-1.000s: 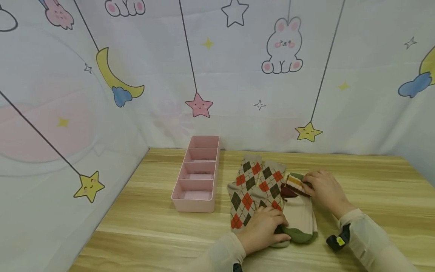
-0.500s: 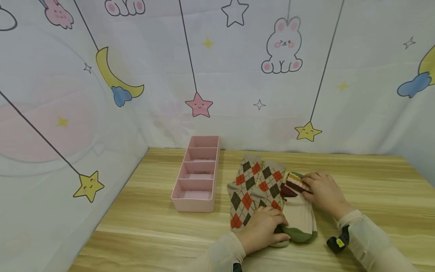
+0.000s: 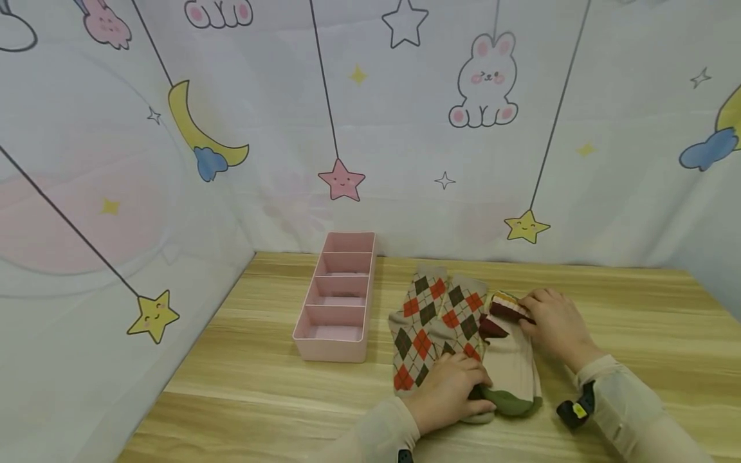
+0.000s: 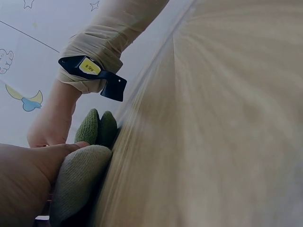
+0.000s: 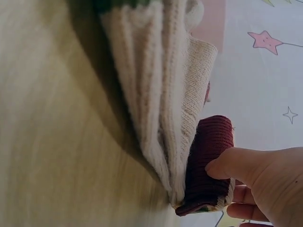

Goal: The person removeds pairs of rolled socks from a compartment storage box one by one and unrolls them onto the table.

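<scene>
A cream pair of socks (image 3: 509,366) with green toes and heels lies on the table, its striped maroon cuff (image 5: 208,156) folded back at the far end. My right hand (image 3: 556,325) pinches that cuff, the thumb on the maroon ribbing and the fingers behind it. My left hand (image 3: 448,389) rests on the near ends of the socks, fingers spread and slightly bent. Its thumb lies along a beige sock toe (image 4: 80,179), beside the green toes (image 4: 97,128). Left of the cream pair, argyle socks (image 3: 413,341) in beige, red and dark green lie flat, partly under my left hand.
A pink organizer box (image 3: 332,350) with several compartments stands left of the socks. The wooden table (image 3: 243,386) ends at a white cloth backdrop (image 3: 405,148) with cartoon prints. A black wrist camera (image 3: 576,411) sits on the right sleeve.
My right hand has turned the striped cuff further over; its green edge has mostly gone from sight and more maroon shows. My left hand has stayed in place.
</scene>
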`<state>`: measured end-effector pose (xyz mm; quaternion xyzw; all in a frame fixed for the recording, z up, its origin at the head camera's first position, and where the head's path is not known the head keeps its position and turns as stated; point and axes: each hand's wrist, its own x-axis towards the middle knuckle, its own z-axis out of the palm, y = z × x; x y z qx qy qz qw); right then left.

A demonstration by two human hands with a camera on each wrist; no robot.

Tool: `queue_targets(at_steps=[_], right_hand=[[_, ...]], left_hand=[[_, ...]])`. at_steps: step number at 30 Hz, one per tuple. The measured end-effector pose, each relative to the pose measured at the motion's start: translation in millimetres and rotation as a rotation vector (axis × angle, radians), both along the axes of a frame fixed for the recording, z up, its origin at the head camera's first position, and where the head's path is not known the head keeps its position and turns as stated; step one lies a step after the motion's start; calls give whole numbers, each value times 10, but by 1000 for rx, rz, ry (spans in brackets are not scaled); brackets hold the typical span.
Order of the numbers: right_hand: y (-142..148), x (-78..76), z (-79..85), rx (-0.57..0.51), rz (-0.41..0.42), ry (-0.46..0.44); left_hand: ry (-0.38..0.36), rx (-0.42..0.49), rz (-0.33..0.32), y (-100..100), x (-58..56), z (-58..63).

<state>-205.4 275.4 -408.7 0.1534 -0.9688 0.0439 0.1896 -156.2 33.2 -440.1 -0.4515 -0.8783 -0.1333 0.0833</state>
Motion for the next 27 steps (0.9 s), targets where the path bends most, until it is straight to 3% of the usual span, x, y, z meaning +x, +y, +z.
queue_targets(at_steps=[10, 19, 27], right_hand=[[3, -21, 5, -19, 6, 59], [8, -58, 3, -49, -3, 93], [16, -125, -33, -68, 5, 208]], left_hand=[[3, -5, -5, -7, 5, 3], [104, -26, -35, -13, 17, -21], [159, -55, -81, -9, 18, -9]])
